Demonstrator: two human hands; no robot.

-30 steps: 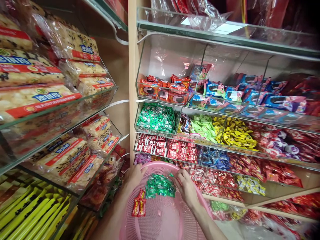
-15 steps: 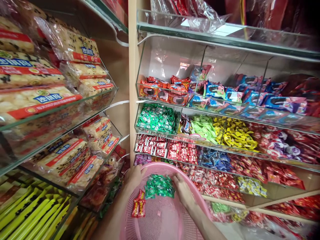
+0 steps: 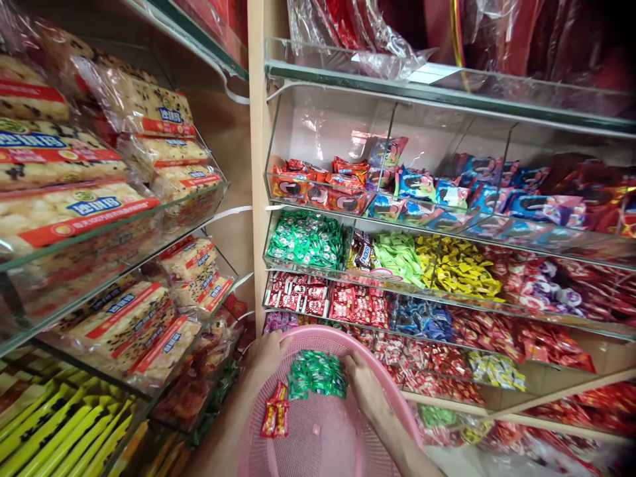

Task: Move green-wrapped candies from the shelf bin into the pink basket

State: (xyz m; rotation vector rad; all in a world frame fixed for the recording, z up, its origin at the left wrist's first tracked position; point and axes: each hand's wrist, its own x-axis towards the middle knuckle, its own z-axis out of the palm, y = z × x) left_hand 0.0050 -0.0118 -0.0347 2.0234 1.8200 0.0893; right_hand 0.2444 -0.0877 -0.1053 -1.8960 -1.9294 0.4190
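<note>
Pink round plastic mesh basket [image 3: 322,329], seen in the head view, sits low in front of the person, its wall finely perforated, its base smoother with a small pale square, its near edge cut off by the frame. Inside, shiny green foil-wrapped sweets [image 3: 318,374] lie heaped against the far wall, and a few small red-and-yellow packets [image 3: 275,411] lie to their left.

The left hand [image 3: 268,348] grips the rim, thumb over the edge. The right hand [image 3: 362,377] reaches inside with bent fingers at the heap's right edge; whether it is closed on a sweet I cannot tell. Both forearms cover parts of the basket's sides, and its far rim hides some lower bins.

Beyond, clear-fronted bins hold loose green foil-wrapped candies [image 3: 304,238], pale green packets [image 3: 400,257], yellow twist-wrapped candies [image 3: 460,268] and dark blue wrapped candies [image 3: 420,318]. A pale wooden post [image 3: 256,165] separates these from cellophane-wrapped cereal bars [image 3: 89,209] on the left.

"SNICKERS" reads on a dark brown wrapper [image 3: 364,255]; the bars' blue labels carry white Chinese characters, apparently 沙琪玛.
</note>
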